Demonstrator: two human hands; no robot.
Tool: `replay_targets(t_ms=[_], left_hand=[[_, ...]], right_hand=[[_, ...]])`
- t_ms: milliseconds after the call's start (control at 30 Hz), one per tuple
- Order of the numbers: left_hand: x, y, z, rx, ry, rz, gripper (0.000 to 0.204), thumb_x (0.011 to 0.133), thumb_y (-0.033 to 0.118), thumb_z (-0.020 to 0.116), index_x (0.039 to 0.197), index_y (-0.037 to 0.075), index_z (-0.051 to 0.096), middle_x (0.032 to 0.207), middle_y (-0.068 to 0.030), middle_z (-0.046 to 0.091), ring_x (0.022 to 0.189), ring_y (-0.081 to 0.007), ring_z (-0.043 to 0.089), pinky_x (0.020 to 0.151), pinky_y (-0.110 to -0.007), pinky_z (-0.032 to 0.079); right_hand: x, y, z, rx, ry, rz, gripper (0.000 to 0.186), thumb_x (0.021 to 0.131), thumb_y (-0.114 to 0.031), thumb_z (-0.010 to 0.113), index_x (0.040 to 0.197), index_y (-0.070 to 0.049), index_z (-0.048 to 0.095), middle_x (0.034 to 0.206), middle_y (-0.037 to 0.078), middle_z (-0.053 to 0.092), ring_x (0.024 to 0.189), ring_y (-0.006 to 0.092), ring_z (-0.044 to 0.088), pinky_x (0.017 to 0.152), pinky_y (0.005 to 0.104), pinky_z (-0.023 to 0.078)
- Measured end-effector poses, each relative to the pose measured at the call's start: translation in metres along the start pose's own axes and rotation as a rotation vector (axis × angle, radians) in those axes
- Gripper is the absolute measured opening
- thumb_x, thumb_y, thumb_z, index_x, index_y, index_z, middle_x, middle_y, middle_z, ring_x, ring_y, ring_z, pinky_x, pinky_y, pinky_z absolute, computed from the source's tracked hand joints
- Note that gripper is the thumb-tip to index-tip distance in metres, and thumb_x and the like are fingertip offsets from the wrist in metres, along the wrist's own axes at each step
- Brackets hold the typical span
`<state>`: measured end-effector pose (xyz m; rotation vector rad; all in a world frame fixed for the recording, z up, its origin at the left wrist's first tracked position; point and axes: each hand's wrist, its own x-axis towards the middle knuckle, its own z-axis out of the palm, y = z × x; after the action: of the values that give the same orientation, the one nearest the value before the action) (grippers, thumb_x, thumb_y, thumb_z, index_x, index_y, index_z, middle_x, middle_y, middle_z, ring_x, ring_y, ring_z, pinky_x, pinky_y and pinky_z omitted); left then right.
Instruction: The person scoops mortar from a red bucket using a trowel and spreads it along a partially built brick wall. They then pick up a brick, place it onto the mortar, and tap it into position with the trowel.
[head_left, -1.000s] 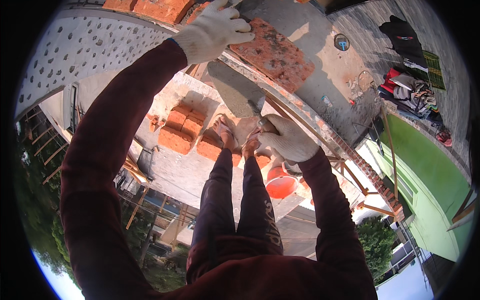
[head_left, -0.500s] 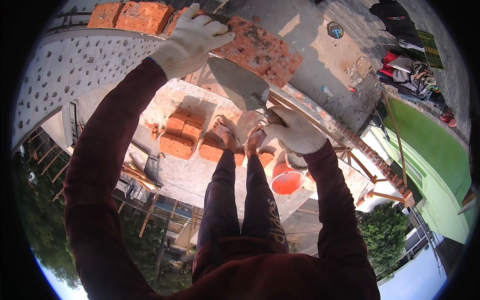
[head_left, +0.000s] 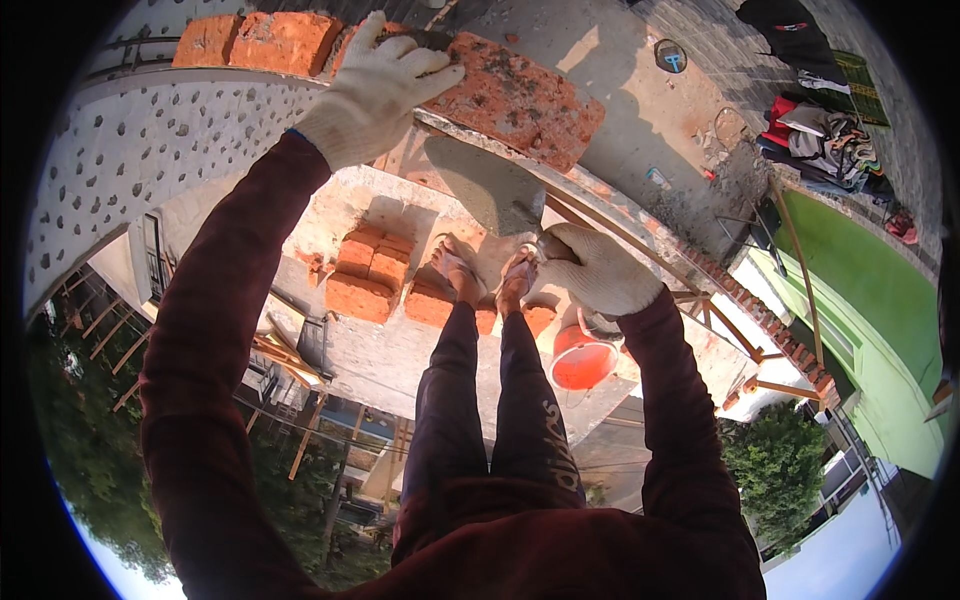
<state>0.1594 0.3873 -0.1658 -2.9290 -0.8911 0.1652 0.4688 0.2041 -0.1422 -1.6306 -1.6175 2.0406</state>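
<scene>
My left hand (head_left: 378, 92), in a white knitted glove, rests on the brick course with its fingers spread. Its fingertips lie at the left end of a large rough red brick (head_left: 525, 105) flecked with grey mortar; whether they press on it I cannot tell. My right hand (head_left: 608, 270), also gloved, is closed round the handle of a trowel (head_left: 488, 187). The trowel's grey, mortar-smeared blade points left, just below the wall's near edge and apart from the brick. Part of the handle is hidden in the glove.
More bricks (head_left: 284, 42) line the wall top at left. Below, by my feet (head_left: 456, 270), stand a brick stack (head_left: 360, 298) and an orange bucket (head_left: 583, 362). A brick-edged ledge (head_left: 720, 280) runs to the right. Clothes (head_left: 825, 145) lie in a heap at far right.
The trowel and my right hand have shifted slightly right and down, and the blade has tilted a little. My left hand stays at the brick's end, fingers still spread.
</scene>
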Motion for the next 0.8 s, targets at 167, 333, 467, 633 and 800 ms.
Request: replay_targets(t_ms=[167,333,467,633,800], left_hand=[[0.003,0.0,-0.002,0.019,-0.015,0.004,0.059,0.09,0.033,0.075,0.145,0.022,0.056,0.141,0.0006,0.058,0.133,-0.0243,0.051,0.124,-0.061,0.025],[0.004,0.001,-0.001,0.04,0.013,0.01,0.057,0.091,0.033,0.074,0.143,0.021,0.057,0.14,0.0013,0.058,0.134,-0.024,0.05,0.123,-0.061,0.026],[0.015,-0.009,-0.004,-0.146,0.009,0.001,0.055,0.093,0.034,0.072,0.144,0.02,0.058,0.142,0.0021,0.057,0.135,-0.0246,0.049,0.124,-0.057,0.027],[0.068,0.006,-0.009,-0.294,0.17,0.046,0.06,0.087,0.034,0.074,0.144,0.02,0.059,0.137,-0.0015,0.063,0.131,-0.0251,0.053,0.123,-0.048,0.028],[0.087,-0.007,-0.011,-0.483,-0.014,0.179,0.069,0.08,0.036,0.077,0.143,0.014,0.06,0.134,-0.0085,0.065,0.127,-0.0273,0.056,0.12,-0.053,0.025]], right_hand=[[-0.003,-0.011,0.002,0.213,0.039,0.095,0.029,0.098,-0.017,0.063,0.12,0.001,0.062,0.085,0.006,0.068,0.07,0.0117,0.066,0.059,0.0288,0.055],[-0.001,0.008,0.015,0.126,0.124,-0.03,0.028,0.101,-0.02,0.06,0.118,0.002,0.062,0.079,0.007,0.067,0.07,0.0132,0.068,0.06,0.0301,0.055],[-0.003,-0.005,0.008,0.073,0.082,0.014,0.028,0.1,-0.023,0.06,0.113,0.002,0.061,0.08,0.01,0.069,0.072,0.0186,0.07,0.063,0.033,0.055],[-0.007,0.022,0.013,-0.071,0.04,-0.116,0.024,0.097,-0.022,0.059,0.099,0.002,0.057,0.079,0.011,0.066,0.074,0.0222,0.07,0.065,0.0338,0.055],[-0.008,0.007,-0.005,0.046,0.014,-0.061,0.016,0.098,-0.014,0.058,0.096,0.001,0.055,0.082,0.007,0.066,0.074,0.0161,0.068,0.064,0.0309,0.055]])
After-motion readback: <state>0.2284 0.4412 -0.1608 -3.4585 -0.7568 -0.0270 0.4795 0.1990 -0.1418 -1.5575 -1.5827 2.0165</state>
